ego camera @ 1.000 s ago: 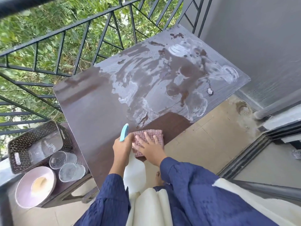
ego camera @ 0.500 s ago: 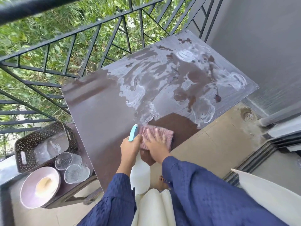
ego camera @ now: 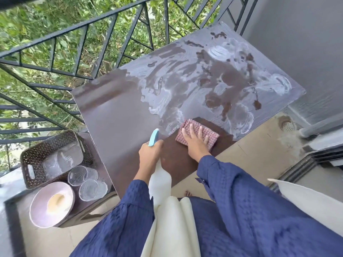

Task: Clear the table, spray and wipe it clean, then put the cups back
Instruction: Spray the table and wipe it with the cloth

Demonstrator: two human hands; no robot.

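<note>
The dark brown table (ego camera: 118,115) is smeared with white foam over its far and right half. My right hand (ego camera: 194,140) lies flat, fingers spread, on a folded pink checked cloth (ego camera: 210,137) near the table's front edge, beside the foam. My left hand (ego camera: 150,154) grips a white spray bottle (ego camera: 159,179) with a light blue trigger head (ego camera: 153,137), held upright over the front edge. Two clear glass cups (ego camera: 81,175) (ego camera: 91,189) lie on a lower side table at the left.
On the lower side table (ego camera: 104,175) sit a brown perforated basket (ego camera: 35,160) and a pink bowl (ego camera: 52,204). A black metal railing (ego camera: 96,45) runs behind the table, a grey wall (ego camera: 300,34) on the right. A floor drain (ego camera: 286,125) lies beyond the table's right corner.
My right hand has slid the cloth to the right along the front edge, toward the foam. The left hand with the bottle has stayed close beside it.
</note>
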